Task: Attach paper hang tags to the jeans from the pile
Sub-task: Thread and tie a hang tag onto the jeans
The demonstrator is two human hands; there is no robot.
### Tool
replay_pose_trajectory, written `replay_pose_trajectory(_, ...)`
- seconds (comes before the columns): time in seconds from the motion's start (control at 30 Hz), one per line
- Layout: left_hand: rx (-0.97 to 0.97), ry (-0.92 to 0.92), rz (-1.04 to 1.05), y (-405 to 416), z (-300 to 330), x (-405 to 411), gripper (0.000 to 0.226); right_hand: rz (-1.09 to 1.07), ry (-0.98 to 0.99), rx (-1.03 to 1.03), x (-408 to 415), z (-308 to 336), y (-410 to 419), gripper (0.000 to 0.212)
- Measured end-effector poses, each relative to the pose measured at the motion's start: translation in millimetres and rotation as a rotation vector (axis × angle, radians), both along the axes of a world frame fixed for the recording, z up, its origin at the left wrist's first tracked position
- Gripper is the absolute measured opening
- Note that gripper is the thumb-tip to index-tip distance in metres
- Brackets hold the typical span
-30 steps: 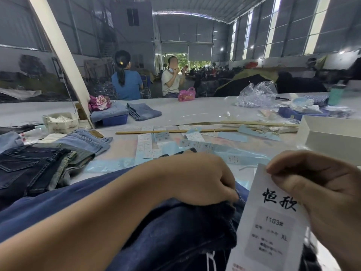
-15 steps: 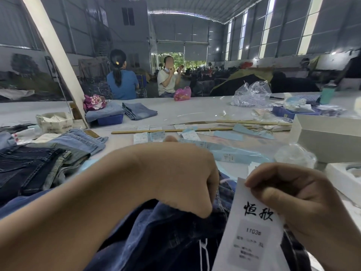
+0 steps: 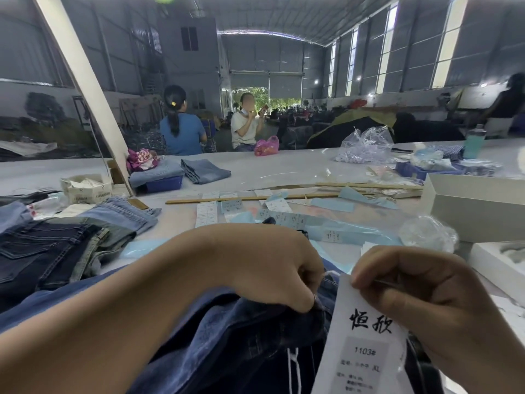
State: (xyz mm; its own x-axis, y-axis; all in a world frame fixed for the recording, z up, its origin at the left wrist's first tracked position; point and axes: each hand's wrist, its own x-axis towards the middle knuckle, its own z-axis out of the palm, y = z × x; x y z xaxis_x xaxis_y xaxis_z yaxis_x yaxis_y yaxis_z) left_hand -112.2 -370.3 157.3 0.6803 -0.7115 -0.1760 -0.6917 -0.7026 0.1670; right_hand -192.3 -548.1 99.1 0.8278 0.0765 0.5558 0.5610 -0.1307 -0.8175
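A pair of dark blue jeans (image 3: 227, 345) lies bunched in front of me at the bottom of the view. My left hand (image 3: 272, 265) grips a fold of its denim near the top edge, fingers curled. My right hand (image 3: 420, 297) pinches the upper edge of a white paper hang tag (image 3: 360, 345) printed with black characters and "1103#". The tag hangs just right of the gripped denim. A thin white string (image 3: 292, 365) dangles over the jeans below the hands. A pile of jeans (image 3: 56, 243) in dark and light washes sits at the left.
Strips of blue and white labels (image 3: 287, 217) and long wooden sticks (image 3: 255, 198) cross the table's middle. White boxes (image 3: 477, 211) stand at the right, a crumpled clear bag (image 3: 429, 233) beside them. Folded jeans (image 3: 204, 172) lie farther back. Two people sit beyond the table.
My hands have drawn closer together. The left hand has shifted right along the denim, and the tag now sits right beside the gripped fold.
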Motion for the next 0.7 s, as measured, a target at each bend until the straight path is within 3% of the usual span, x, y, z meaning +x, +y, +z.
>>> replay_pose_trajectory(0.07,-0.124,0.124,0.047,7.9,11.9,5.5,0.006,-0.004,-0.015,0.005,-0.4,1.1,5.4,0.016)
replay_pose_trajectory(0.23,-0.459,0.063,0.218,24.7,19.2,24.7,0.013,-0.116,-0.009,-0.028,4.1,1.3,22.9,0.019)
replay_pose_trajectory(0.37,-0.394,0.221,0.179,35.0,18.5,22.5,0.010,-0.177,0.041,-0.094,6.0,5.7,42.0,0.010)
replay_pose_trajectory(0.53,-0.366,0.306,0.141,39.8,19.4,15.6,0.013,-0.285,-0.002,-0.102,11.4,2.1,56.3,0.019)
replay_pose_trajectory(0.7,-0.388,0.426,0.123,48.5,17.9,11.8,0.018,-0.247,0.031,-0.126,10.1,-8.0,50.4,0.018)
